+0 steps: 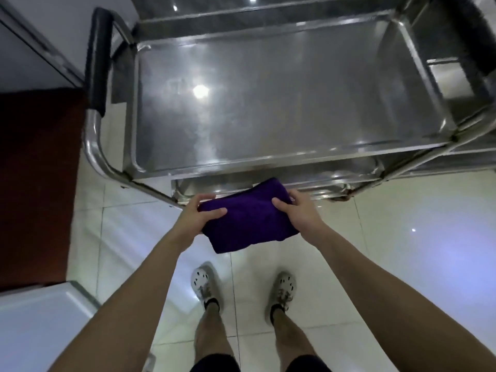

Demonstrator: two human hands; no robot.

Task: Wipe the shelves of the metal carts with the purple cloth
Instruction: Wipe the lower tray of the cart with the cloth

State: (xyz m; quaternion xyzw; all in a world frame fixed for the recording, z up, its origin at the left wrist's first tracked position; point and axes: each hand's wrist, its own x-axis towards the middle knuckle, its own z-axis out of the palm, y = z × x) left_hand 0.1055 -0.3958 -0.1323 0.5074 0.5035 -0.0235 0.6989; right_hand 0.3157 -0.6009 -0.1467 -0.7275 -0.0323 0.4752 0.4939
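A folded purple cloth (pixel 249 220) is held in the air in front of me, just short of the cart's near edge. My left hand (pixel 197 214) grips its left side and my right hand (pixel 296 212) grips its right side. Beyond them stands a shiny metal cart (pixel 268 103) with a bare, tray-like top shelf. A lower shelf (pixel 308 183) peeks out beneath the top one, mostly hidden. The cart's black-padded push handle (pixel 98 57) runs along its left end.
A second metal cart (pixel 461 84) stands against the first on the right. A dark red mat (pixel 37 183) lies on the floor at the left, and a white surface (pixel 40 323) sits at the bottom left. My feet (pixel 241 288) stand on glossy pale tiles.
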